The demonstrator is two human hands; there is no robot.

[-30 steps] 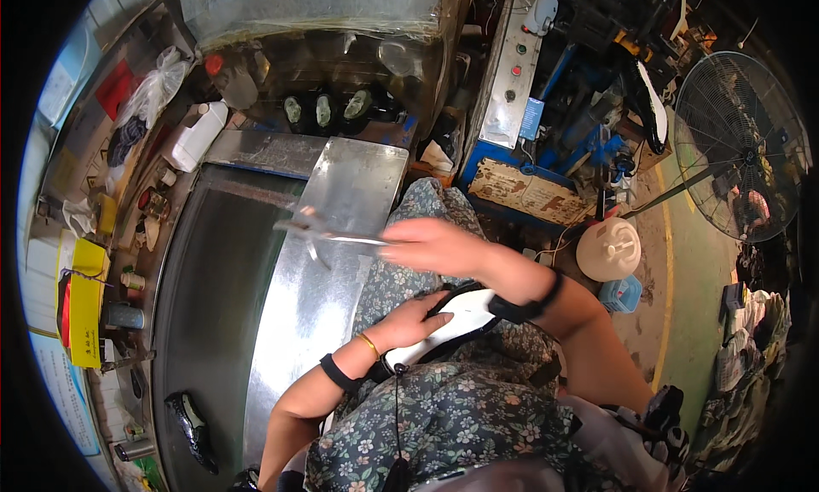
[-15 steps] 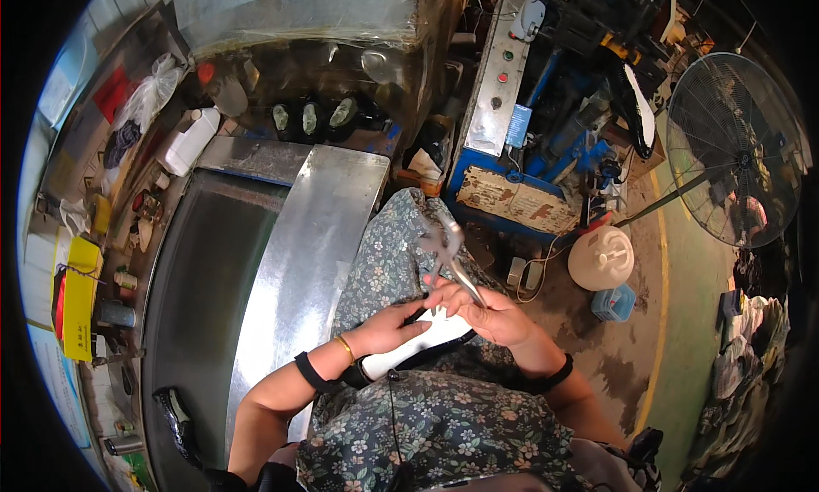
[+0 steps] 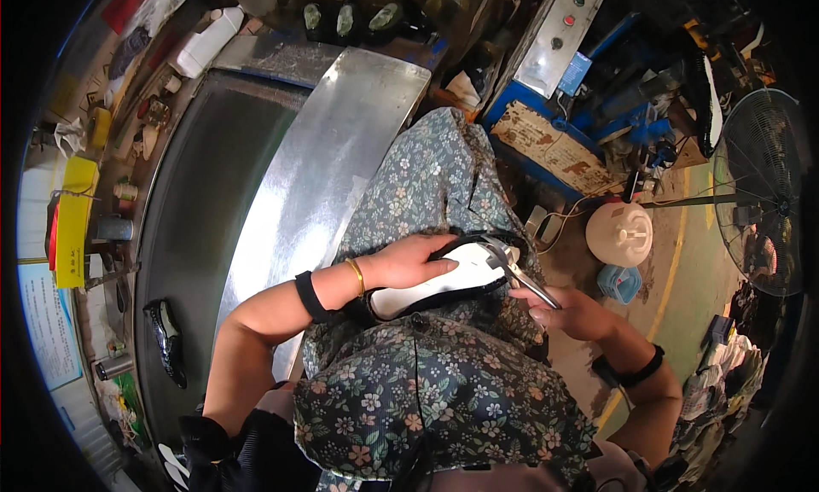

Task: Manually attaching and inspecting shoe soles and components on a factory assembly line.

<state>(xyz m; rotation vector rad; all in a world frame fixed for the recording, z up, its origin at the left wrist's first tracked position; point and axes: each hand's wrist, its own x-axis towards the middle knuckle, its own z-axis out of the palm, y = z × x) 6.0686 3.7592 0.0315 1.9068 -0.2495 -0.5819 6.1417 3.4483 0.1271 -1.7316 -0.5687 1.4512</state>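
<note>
- Resting on the lap, the shoe (image 3: 435, 280) lies sole-up under the left hand (image 3: 408, 262), which grips it.
- Right hand (image 3: 573, 311) closed around pliers (image 3: 516, 268) touching the shoe's toe.

Left hand (image 3: 409, 262) curled flat, right hand (image 3: 576, 313) fisted, forearms converging

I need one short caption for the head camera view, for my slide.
Left hand steadies a black shoe with white sole on the lap; right hand grips metal pincers at its toe.
</note>
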